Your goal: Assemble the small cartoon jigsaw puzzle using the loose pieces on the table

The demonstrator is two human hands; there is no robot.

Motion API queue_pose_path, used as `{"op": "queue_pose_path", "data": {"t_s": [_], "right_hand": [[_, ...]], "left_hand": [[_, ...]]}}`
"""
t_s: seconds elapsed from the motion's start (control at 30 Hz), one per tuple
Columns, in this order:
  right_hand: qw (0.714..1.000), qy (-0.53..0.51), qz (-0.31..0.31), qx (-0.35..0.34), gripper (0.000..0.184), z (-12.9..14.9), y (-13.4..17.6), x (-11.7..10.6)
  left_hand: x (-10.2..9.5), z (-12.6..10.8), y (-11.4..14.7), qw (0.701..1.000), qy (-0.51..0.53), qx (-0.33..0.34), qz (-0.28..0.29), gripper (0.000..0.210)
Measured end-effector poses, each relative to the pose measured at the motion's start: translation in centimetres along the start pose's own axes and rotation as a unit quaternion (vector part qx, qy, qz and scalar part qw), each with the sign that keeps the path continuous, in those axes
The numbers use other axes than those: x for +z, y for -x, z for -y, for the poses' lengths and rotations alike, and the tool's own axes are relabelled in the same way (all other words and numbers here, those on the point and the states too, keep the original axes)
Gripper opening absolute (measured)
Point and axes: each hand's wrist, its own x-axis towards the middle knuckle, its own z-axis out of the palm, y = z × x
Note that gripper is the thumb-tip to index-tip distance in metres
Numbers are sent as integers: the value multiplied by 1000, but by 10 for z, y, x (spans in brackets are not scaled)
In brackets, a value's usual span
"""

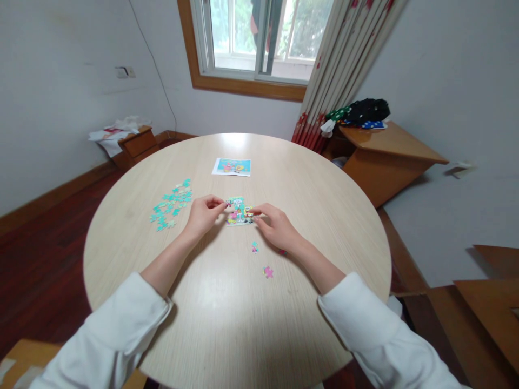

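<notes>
A partly assembled jigsaw puzzle (239, 212) with colourful cartoon figures lies flat near the middle of the round table. At its upper left edge, my left hand (206, 215) pinches a small dark-and-pink puzzle piece (228, 203) between thumb and forefinger. My right hand (276, 224) is at the puzzle's right edge, index finger and thumb apart with the tips touching or very near it. Just below lie a loose teal-and-pink piece (254, 247) and a pink piece (268, 272). Another pink piece (283, 252) is partly hidden under my right wrist.
Many loose teal pieces (172, 205) are spread on the left of the round table (211, 324). A printed reference picture (232, 167) lies beyond the puzzle. A wooden cabinet (393, 143) with cloths on top stands at the right, near the curtain (344, 59).
</notes>
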Motion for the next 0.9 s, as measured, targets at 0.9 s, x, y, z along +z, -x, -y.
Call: {"op": "queue_pose_path", "data": {"t_s": [0.9], "right_hand": [[967,144,207,-34,43,13,5,-5]], "left_hand": [[3,11,0,989,-142,42,22,20]]}}
